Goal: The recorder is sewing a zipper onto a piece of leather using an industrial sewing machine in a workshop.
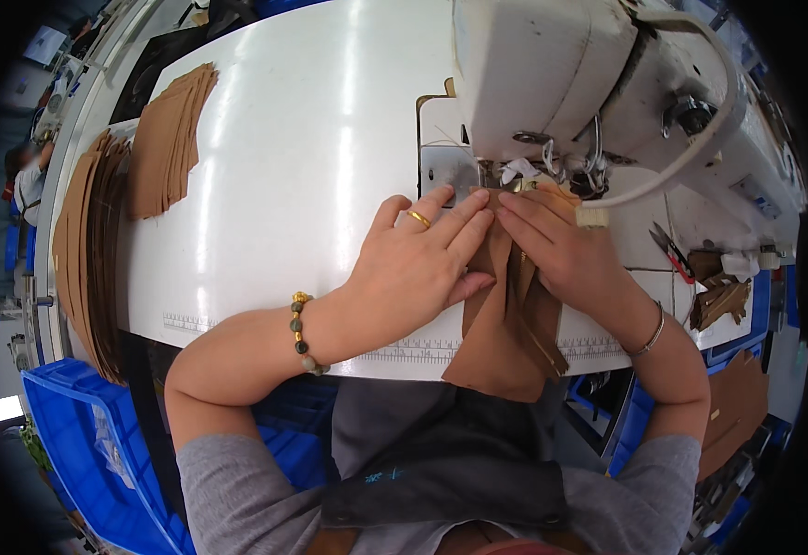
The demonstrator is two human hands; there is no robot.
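A folded piece of brown fabric runs from the needle area of a white sewing machine down over the front table edge. My left hand lies with its fingers stretched out, tips on the metal needle plate and the fabric's left side, thumb against the cloth. My right hand is closed on the fabric's right side, fingers together by the presser foot; its thumb is hidden. The needle is partly hidden by fingers and a scrap of white material.
Stacks of brown fabric pieces lie at the table's left. Red-handled scissors and brown scraps sit at right. A printed ruler follows the front edge. A blue crate stands at lower left.
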